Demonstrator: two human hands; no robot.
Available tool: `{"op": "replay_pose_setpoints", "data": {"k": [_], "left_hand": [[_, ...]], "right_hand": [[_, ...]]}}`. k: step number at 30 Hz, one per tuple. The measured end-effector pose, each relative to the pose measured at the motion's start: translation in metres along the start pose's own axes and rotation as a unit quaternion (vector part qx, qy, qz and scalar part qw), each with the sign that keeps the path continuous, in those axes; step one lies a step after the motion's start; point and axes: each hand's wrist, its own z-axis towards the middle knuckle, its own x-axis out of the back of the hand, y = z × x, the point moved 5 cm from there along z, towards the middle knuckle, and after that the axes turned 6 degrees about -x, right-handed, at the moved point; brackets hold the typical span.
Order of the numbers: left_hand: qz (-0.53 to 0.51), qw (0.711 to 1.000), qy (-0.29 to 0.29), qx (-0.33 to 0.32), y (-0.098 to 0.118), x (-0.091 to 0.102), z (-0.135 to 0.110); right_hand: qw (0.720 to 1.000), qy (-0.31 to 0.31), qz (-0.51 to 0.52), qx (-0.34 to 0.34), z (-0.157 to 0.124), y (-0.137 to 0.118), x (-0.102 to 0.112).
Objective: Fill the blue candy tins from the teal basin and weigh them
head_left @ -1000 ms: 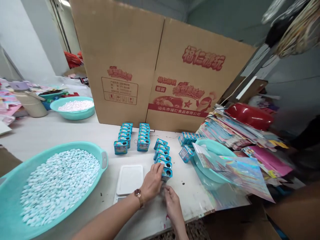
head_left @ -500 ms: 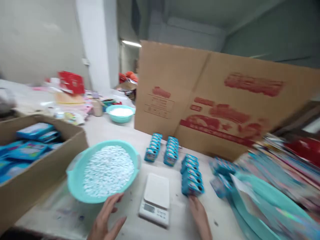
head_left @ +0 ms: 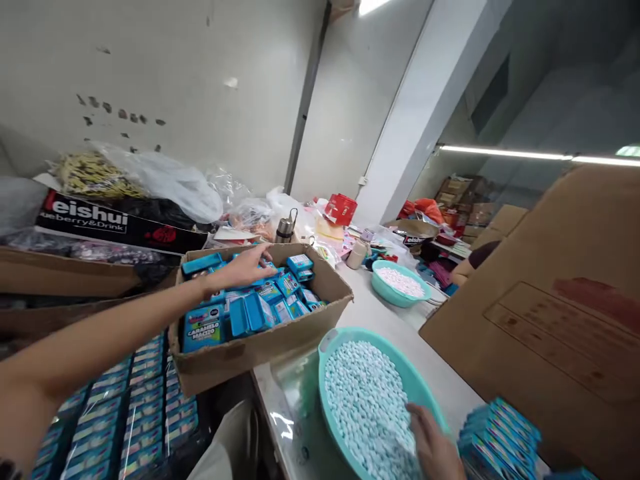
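My left hand reaches out over an open cardboard box full of small blue boxes. Its fingers are spread just above them and hold nothing. My right hand rests at the near right rim of a teal basin filled with small pale blue-white candies. Its fingers lie on the candies, and I cannot see whether they hold any. A row of small blue boxes stands on the table just right of that hand.
A tall brown carton stands at the right. A second teal basin of white candies sits farther back by a person's arm. Trays of blue packs lie below the box. Bags, a flask and a red tin crowd the back.
The view has swung left. My left hand left the table by the scale and reached into the cardboard box. My right hand moved from the row of blue boxes to the basin.
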Motion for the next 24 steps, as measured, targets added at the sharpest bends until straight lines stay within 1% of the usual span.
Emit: {"op": "replay_pose_setpoints", "data": {"k": [2,3,4,5,6,8,10,11,12,13,14,15,17,18,19,20,21,22,23,24], "left_hand": [[0.037,0.998,-0.05,0.011,-0.03,0.009,0.029],[0.046,0.996,-0.075,0.015,-0.044,0.009,0.039],[0.056,0.993,-0.105,0.018,-0.055,0.006,0.045],[0.065,0.989,-0.135,0.019,-0.065,0.001,0.049],[0.073,0.984,-0.162,0.018,-0.072,-0.007,0.05],[0.089,0.975,-0.202,0.014,-0.084,-0.024,0.049],[0.106,0.969,-0.221,0.008,-0.092,-0.04,0.046],[0.114,0.968,-0.225,0.005,-0.095,-0.046,0.045],[0.12,0.967,-0.225,-0.001,-0.097,-0.049,0.043],[0.126,0.967,-0.221,-0.006,-0.099,-0.05,0.04],[0.131,0.968,-0.215,-0.013,-0.1,-0.047,0.038],[0.135,0.969,-0.205,-0.02,-0.1,-0.043,0.034],[0.141,0.973,-0.18,-0.031,-0.099,-0.027,0.026],[0.14,0.976,-0.162,-0.039,-0.096,-0.016,0.021],[0.134,0.981,-0.134,-0.051,-0.091,-0.004,0.015],[0.122,0.986,-0.095,-0.069,-0.083,0.009,0.009],[0.106,0.989,-0.048,-0.088,-0.073,0.024,0.001],[0.084,0.991,0.003,-0.107,-0.06,0.039,-0.008],[0.058,0.989,0.053,-0.123,-0.045,0.052,-0.018],[0.03,0.986,0.096,-0.133,-0.03,0.064,-0.03]], "right_hand": [[0.997,-0.052,-0.05,0.04,0.019,-0.019,-0.024],[0.994,-0.06,-0.061,0.061,0.025,-0.033,-0.031],[0.994,-0.054,-0.055,0.08,0.031,-0.051,-0.035],[0.994,-0.048,-0.03,0.093,0.036,-0.072,-0.037],[0.993,-0.048,0.01,0.105,0.041,-0.098,-0.04],[0.986,-0.074,0.098,0.11,0.054,-0.159,-0.051],[0.975,-0.093,0.145,0.143,0.07,-0.228,-0.071],[0.969,-0.101,0.152,0.167,0.08,-0.261,-0.086],[0.967,-0.112,0.133,0.184,0.089,-0.291,-0.103],[0.97,-0.13,0.081,0.188,0.099,-0.315,-0.123],[0.97,-0.161,0.005,0.183,0.107,-0.334,-0.146],[0.961,-0.208,-0.066,0.167,0.114,-0.347,-0.17],[0.949,-0.257,-0.106,0.149,0.123,-0.364,-0.203],[0.945,-0.272,-0.11,0.143,0.125,-0.369,-0.214],[0.945,-0.276,-0.105,0.14,0.127,-0.372,-0.221],[0.946,-0.275,-0.1,0.138,0.128,-0.373,-0.222],[0.949,-0.268,-0.093,0.138,0.129,-0.373,-0.22],[0.953,-0.255,-0.085,0.139,0.129,-0.371,-0.213],[0.959,-0.233,-0.073,0.141,0.128,-0.369,-0.201],[0.968,-0.198,-0.051,0.148,0.127,-0.366,-0.185]]}}
